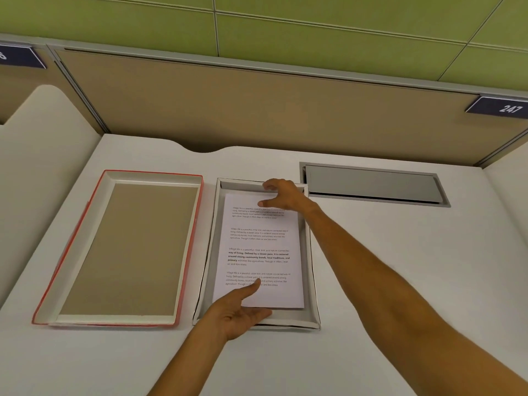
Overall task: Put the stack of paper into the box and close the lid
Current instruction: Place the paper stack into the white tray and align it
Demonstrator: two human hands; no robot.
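A white stack of paper [261,241] with printed text lies inside the shallow grey-white box [313,281] in the middle of the desk. My left hand [240,312] holds the near edge of the stack, thumb on top and fingers underneath. At the far end my right hand [281,195] grips the stack's top edge, thumb on the page. The lid [125,247], red outside with a brown cardboard inside, lies upside down to the left of the box.
A grey metal cable hatch [374,184] is set into the white desk [400,252] at the back right. A beige partition [257,110] with a "247" sign [508,108] stands behind. A low white divider [34,155] borders the left side.
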